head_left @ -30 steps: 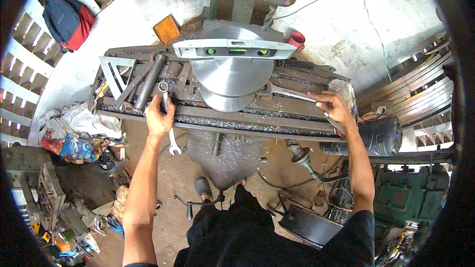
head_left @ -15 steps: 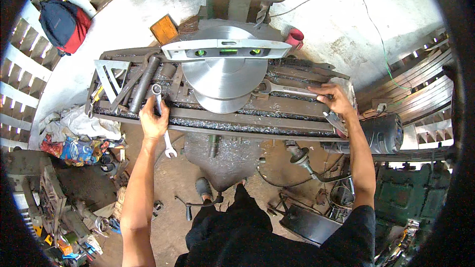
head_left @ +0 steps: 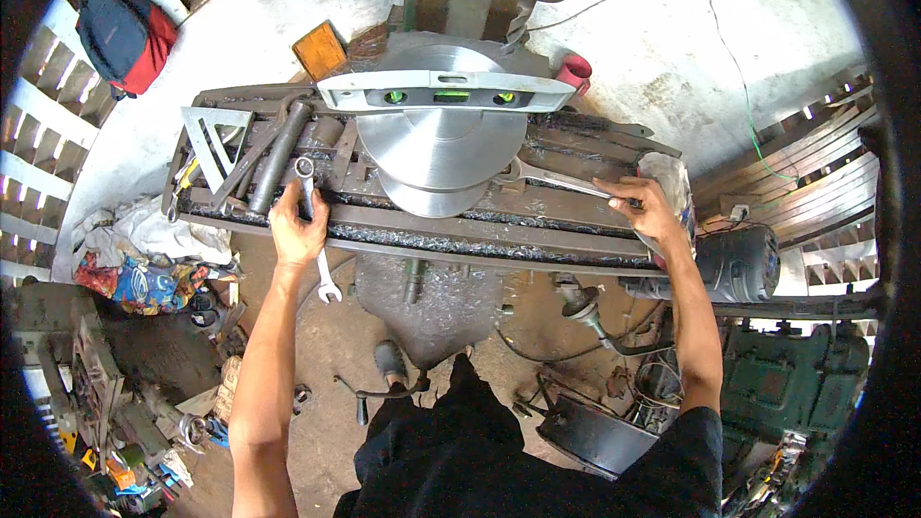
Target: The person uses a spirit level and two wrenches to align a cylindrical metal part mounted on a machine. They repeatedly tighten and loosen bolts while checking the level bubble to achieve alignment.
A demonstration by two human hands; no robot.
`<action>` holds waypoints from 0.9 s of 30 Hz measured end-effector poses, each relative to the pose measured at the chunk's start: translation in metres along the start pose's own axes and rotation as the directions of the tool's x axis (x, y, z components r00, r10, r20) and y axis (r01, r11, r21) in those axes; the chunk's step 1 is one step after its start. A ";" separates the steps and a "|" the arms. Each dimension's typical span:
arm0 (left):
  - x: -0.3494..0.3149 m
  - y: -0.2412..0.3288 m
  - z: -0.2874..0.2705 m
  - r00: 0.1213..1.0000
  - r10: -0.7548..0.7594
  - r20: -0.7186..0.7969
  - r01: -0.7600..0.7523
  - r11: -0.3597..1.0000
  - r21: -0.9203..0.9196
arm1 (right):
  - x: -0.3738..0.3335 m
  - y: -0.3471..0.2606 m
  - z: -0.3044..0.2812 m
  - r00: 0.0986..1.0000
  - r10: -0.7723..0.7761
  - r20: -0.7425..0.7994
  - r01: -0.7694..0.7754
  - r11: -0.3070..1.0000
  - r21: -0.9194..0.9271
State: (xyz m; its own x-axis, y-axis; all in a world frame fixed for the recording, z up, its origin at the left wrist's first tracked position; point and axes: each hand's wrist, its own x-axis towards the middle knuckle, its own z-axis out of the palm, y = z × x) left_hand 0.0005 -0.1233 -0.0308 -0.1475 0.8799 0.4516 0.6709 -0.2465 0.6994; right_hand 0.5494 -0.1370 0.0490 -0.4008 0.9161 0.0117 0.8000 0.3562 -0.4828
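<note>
Slightly but visibly, the handle of the adjustable wrench (head_left: pixel 561 178) has swung nearer the body than half a second ago, when it lay closer to level across the view; its head stays beside the stacked discs, which suggests a pivot about that end, though whether anything turns there is too small to tell. The right hand (head_left: pixel 652 209) has its fingers curled over the handle's far end, while the left hand (head_left: pixel 299 230) keeps a combination wrench (head_left: pixel 323 264) clasped by the shank at the table's near edge, its ring end above the fist and its forked end hanging past the edge, much as before. As for surfaces, the large disc (head_left: pixel 413 149) is bright bare steel, its face brushed with fine circular machining marks, and a smaller disc (head_left: pixel 432 201) shows below it just as clean. Across them lies a pale spirit level (head_left: pixel 365 96), straight-sided, with green vials. Beneath, the slotted machine table (head_left: pixel 480 229) is dull, dark metal, its grooves packed with glittering curled chips. Leftward lie a flat triangular square (head_left: pixel 216 144), silvery and cut through with openings, and a round, grey-brown steel bar (head_left: pixel 280 158); behind, a spiral-fluted drill bit (head_left: pixel 519 27) points downward
</note>
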 end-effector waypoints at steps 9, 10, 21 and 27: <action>0.000 0.006 -0.002 0.999 -0.029 0.018 0.029 1.000 0.013 | -0.004 -0.011 0.004 0.995 0.044 -0.090 -0.042 0.999 0.019; 0.000 0.007 -0.001 1.000 -0.022 0.010 0.022 1.000 0.004 | -0.005 -0.011 0.006 0.993 0.051 -0.109 -0.049 0.999 0.020; 0.001 0.005 -0.002 0.999 0.044 -0.015 -0.044 0.999 -0.017 | -0.013 -0.019 0.015 0.979 0.146 -0.143 -0.151 0.988 -0.021; 0.001 0.001 -0.004 0.999 0.023 0.046 -0.024 1.000 0.005 | -0.014 -0.029 0.018 0.973 0.103 -0.209 -0.125 0.987 -0.096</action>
State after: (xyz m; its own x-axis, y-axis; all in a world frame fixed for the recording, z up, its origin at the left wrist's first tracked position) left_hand -0.0016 -0.1245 -0.0277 -0.0983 0.8916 0.4421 0.6779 -0.2652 0.6857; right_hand 0.5239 -0.1638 0.0466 -0.2140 0.9661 0.1441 0.8829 0.2544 -0.3945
